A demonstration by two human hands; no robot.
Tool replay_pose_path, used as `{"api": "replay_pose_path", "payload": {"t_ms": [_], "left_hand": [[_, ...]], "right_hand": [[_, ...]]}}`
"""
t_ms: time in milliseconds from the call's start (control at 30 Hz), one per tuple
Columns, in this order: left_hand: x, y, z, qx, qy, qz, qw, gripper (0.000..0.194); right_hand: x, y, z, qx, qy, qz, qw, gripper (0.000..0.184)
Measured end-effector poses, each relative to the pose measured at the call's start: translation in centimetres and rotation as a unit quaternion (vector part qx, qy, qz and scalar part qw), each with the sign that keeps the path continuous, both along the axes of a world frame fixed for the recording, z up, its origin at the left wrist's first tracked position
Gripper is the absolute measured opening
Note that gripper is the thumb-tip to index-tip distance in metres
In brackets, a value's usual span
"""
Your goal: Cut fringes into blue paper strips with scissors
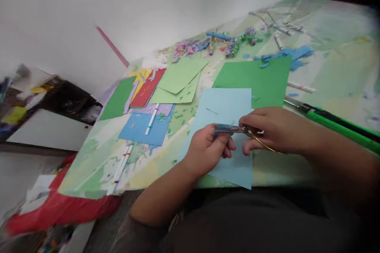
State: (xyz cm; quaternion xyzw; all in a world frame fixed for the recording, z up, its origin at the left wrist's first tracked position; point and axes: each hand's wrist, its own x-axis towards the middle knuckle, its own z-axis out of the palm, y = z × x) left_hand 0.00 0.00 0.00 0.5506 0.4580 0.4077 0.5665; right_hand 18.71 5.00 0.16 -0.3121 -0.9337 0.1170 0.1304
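My right hand [274,128] holds scissors [236,129] with gold-coloured handles, their blades pointing left. In my left hand [206,148] a small blue paper piece [222,127] is pinched between thumb and fingers. The blades meet this paper; whether they are parted is too small to tell. Both hands are above a light blue sheet of paper [230,102], which reaches past the table's front edge. A thin dark sliver [211,111] lies on that sheet. Behind it is a larger green sheet [252,75]. By my right forearm lies a green and black box cutter [341,124].
Left on the patterned tablecloth [97,166] are a blue sheet [130,128], a red sheet [150,87], light green sheets [181,75] and white markers [152,119]. Coloured scraps [190,48] and rolled paper pieces [233,47] lie along the wall. A red bag [68,209] is below.
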Motion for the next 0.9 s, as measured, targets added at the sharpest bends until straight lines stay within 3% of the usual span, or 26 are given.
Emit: {"api": "replay_pose_path", "payload": {"t_ms": [133,233,333,467,667,900], "left_hand": [[0.09,0.1,0.05,0.003,-0.022,-0.017,1.0,0.017],[0.0,0.09,-0.03,0.028,-0.016,0.006,0.999,0.019],[-0.17,0.01,-0.13,0.076,0.027,0.047,0.996,0.022],[-0.21,-0.15,-0.25,0.122,0.103,0.038,0.986,0.023],[-0.03,-0.26,-0.26,0.121,0.132,0.031,0.983,0.024],[0.21,-0.25,-0.16,0.068,0.082,0.037,0.994,0.021]], "right_hand": [[0.07,0.27,0.17,-0.003,0.017,-0.005,1.0,0.059],[0.13,0.3,0.26,-0.015,0.027,-0.005,1.0,0.059],[0.06,0.23,0.19,-0.036,0.025,-0.003,0.999,0.059],[-0.24,0.13,0.01,-0.071,0.027,0.003,0.997,0.059],[-0.49,0.14,-0.13,-0.067,0.022,0.006,0.997,0.06],[-0.32,0.18,-0.58,-0.028,0.011,-0.006,1.0,0.057]]}}
